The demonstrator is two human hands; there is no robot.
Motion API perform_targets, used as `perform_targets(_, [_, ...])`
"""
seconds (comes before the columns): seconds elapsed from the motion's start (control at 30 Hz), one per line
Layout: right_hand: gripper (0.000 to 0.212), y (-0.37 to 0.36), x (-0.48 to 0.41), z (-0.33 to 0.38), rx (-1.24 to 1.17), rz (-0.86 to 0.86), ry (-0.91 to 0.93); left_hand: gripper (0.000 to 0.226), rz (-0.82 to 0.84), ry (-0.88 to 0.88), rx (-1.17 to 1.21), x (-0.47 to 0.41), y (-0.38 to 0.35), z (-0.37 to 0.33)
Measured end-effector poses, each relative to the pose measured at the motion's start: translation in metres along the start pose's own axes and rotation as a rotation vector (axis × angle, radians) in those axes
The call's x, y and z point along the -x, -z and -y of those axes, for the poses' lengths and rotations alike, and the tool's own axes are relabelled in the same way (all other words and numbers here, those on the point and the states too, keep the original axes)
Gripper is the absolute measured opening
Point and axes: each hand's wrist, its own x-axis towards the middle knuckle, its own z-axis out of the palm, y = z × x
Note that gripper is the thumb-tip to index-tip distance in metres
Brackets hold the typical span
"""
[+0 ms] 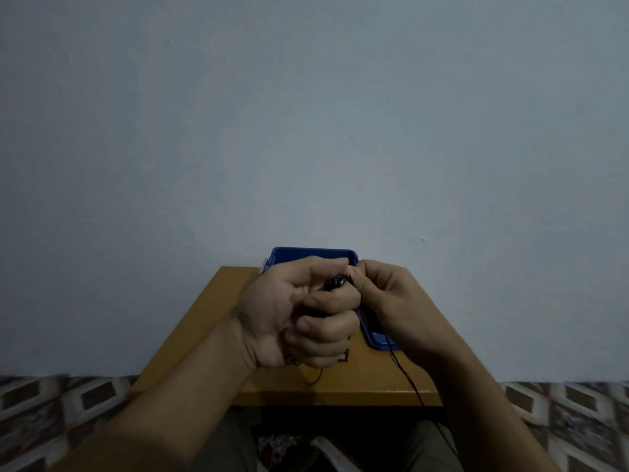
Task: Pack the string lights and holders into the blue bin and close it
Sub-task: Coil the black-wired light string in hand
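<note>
Both hands are mid-frame, just below centre, and in front of the blue bin (pixel 313 254), so the drop is straight ahead and down. The bin sits on the wooden table (pixel 211 321), touching the wall side, with its long axis running away from the person. Left hand (pixel 289 315) is clenched around a dark bundle of string lights (pixel 337 281). Right hand (pixel 384 294) pinches the wire at the top of that bundle. A loose wire tail (pixel 406 376) runs from the right hand toward lower right, past the table's near edge, and probably needs gathering first. Right hand looks nearer the bin's visible corner. The hands hide the bin's inside, so I can't tell what's in it or where the lid is. A small dark item (pixel 343 356) under the left hand may be a holder, but it's too dim to tell.
</note>
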Motion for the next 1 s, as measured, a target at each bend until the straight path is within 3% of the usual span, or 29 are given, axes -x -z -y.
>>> perform_targets(0.2, [0.035, -0.012, 0.009, -0.011, -0.020, 0.084, -0.137, 0.033, -0.113, -0.254, 0.059, 0.001, 0.002, 0.001])
perform_targets(0.37, [0.033, -0.020, 0.013, -0.012, -0.010, 0.075, -0.209, 0.033, -0.382, -0.420, 0.038, -0.005, 0.002, -0.004])
perform_targets(0.47, [0.026, -0.022, 0.014, -0.010, -0.025, 0.094, -0.260, 0.029, -0.559, -0.449, -0.015, -0.009, -0.002, -0.007])
perform_targets(0.6, [0.028, -0.022, 0.014, -0.012, 0.016, 0.090, -0.284, 0.041, -0.700, -0.458, -0.019, -0.010, -0.007, -0.010])
perform_targets(0.7, [0.030, -0.021, 0.014, -0.016, 0.083, 0.089, -0.286, 0.045, -0.739, -0.499, -0.009, -0.009, -0.004, -0.011])
perform_targets(1.0, [0.029, -0.021, 0.014, -0.019, 0.163, -0.011, -0.251, 0.029, -0.785, -0.616, -0.011, -0.018, 0.003, -0.008])
